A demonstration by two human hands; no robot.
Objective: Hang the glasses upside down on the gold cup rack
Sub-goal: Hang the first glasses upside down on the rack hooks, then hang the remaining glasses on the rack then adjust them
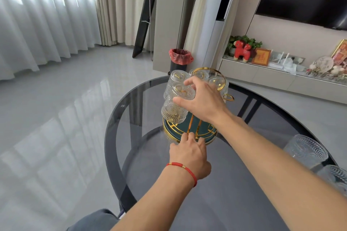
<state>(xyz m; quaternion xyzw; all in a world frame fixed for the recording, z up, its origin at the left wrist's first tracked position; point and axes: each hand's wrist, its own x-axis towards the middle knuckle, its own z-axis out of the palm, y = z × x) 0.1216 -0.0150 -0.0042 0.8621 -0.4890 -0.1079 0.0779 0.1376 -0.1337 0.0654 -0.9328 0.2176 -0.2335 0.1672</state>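
Observation:
The gold cup rack (206, 71) with a dark green round base (189, 133) stands on the round glass table (120, 110). Three ribbed clear glasses hang upside down on it: one at the back left (175, 78), one at the back (200, 74), one at the right (218, 82). My right hand (202, 99) is shut on another upside-down glass (173, 108) at the rack's front left, its rim just above the base. My left hand (189, 154), with a red string bracelet, holds the front edge of the base.
Two more clear glasses (306, 152) (334, 174) stand upright on the table's right edge. A black bin with a red liner (180, 58) stands on the floor behind the table. A low white cabinet with ornaments (262, 65) runs along the right wall.

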